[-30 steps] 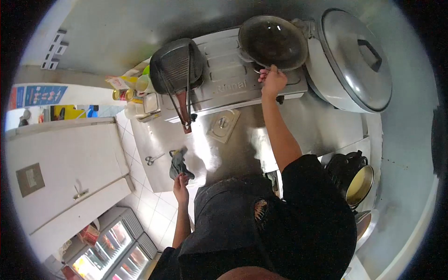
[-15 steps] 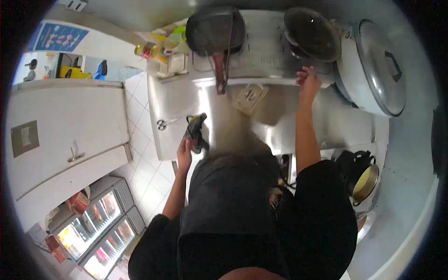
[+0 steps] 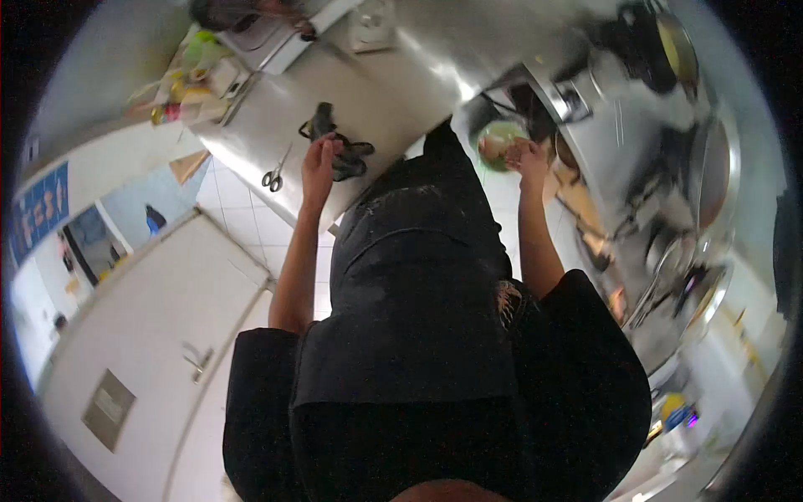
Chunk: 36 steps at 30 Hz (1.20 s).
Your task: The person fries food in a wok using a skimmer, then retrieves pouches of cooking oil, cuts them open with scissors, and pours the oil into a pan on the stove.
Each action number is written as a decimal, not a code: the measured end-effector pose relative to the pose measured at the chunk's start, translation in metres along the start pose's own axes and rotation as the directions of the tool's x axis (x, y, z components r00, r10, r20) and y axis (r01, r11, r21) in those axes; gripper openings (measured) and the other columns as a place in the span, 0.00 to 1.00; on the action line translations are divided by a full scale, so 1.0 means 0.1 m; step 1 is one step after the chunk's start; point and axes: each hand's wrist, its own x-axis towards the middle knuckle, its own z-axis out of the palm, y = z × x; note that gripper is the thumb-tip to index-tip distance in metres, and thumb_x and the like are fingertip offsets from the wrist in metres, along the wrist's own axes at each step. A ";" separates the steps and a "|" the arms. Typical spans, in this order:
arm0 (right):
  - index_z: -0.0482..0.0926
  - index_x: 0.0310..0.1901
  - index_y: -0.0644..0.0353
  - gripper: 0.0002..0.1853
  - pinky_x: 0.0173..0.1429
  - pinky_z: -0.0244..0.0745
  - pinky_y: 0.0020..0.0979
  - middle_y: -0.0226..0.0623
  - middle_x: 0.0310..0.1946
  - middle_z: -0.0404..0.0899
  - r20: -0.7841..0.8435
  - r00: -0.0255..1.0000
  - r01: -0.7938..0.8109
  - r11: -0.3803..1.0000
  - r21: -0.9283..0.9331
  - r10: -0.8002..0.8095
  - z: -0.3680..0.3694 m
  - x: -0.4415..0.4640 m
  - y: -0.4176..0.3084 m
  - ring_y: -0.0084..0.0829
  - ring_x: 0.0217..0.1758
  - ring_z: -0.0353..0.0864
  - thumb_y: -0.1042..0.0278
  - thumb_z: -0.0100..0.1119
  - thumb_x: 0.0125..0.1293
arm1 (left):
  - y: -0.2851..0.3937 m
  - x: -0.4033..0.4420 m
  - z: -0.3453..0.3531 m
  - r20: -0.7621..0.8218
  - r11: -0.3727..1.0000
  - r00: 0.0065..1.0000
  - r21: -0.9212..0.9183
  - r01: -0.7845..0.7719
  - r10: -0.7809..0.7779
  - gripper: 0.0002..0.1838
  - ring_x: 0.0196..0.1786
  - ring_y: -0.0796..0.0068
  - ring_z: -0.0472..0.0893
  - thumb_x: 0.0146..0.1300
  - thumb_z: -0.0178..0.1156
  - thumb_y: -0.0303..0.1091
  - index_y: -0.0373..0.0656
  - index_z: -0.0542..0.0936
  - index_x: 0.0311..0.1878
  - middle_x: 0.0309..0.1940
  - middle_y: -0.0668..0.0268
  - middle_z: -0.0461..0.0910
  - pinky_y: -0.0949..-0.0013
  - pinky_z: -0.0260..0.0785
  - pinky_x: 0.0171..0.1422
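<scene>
My left hand [image 3: 319, 167] is over the counter [image 3: 376, 100], with its fingers at the near side of a crumpled dark cloth-like thing [image 3: 350, 161]. The fingers look loosely stretched out and overlap it in view; the cloth lies on the metal surface. Scissors [image 3: 273, 177] with dark handles lie to the left of that hand. My right hand [image 3: 529, 161] hangs in the air with its fingers apart. Behind it, lower down, a round green container [image 3: 500, 138] shows in the gap beside the counter; I see no contact between them.
A white door [image 3: 159, 335] stands on the left. At the upper left are a pan handle [image 3: 288, 17] and small packets and jars [image 3: 201, 63]. Along the right runs another work area with dark pots [image 3: 640, 50] and blurred metal pans [image 3: 669, 276].
My view has turned to the right, bringing in the right-hand work area. My left hand has moved closer over the dark cloth. My right hand has left the stove for the gap beside the counter.
</scene>
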 end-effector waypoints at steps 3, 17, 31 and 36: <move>0.79 0.51 0.63 0.17 0.31 0.81 0.30 0.43 0.36 0.84 -0.087 0.943 -0.283 0.911 0.299 0.322 -0.41 -0.88 0.32 0.31 0.30 0.84 0.60 0.49 0.72 | 0.03 0.01 0.22 0.184 0.995 0.983 0.099 -0.030 0.011 0.18 0.49 0.72 0.81 0.77 0.49 0.40 0.36 0.76 0.57 0.43 0.61 0.84 0.68 0.72 0.55; 0.76 0.55 0.64 0.20 0.33 0.81 0.30 0.48 0.39 0.84 -0.037 0.657 -0.563 0.524 0.639 0.753 -0.95 -2.90 3.29 0.35 0.32 0.85 0.59 0.52 0.70 | -1.17 -0.70 1.90 0.725 0.794 0.564 0.579 -0.187 -0.396 0.18 0.46 0.72 0.82 0.76 0.49 0.42 0.37 0.76 0.56 0.42 0.59 0.83 0.69 0.72 0.55; 0.76 0.53 0.64 0.18 0.27 0.77 0.25 0.45 0.35 0.84 -0.054 0.383 -0.677 0.320 0.663 0.922 -1.09 -4.07 4.77 0.29 0.25 0.83 0.60 0.50 0.71 | -3.33 -0.88 2.43 0.384 0.584 0.546 0.771 0.254 -0.745 0.24 0.49 0.74 0.82 0.76 0.46 0.52 0.42 0.74 0.61 0.48 0.63 0.83 0.70 0.71 0.49; 0.77 0.53 0.62 0.15 0.30 0.78 0.25 0.42 0.34 0.84 0.008 0.500 -0.616 0.349 0.707 0.866 -0.71 -3.69 4.77 0.27 0.26 0.82 0.63 0.51 0.73 | -3.55 -0.92 2.94 0.373 0.579 0.494 0.726 0.371 -0.785 0.26 0.53 0.69 0.81 0.74 0.47 0.53 0.44 0.73 0.63 0.51 0.62 0.82 0.64 0.70 0.56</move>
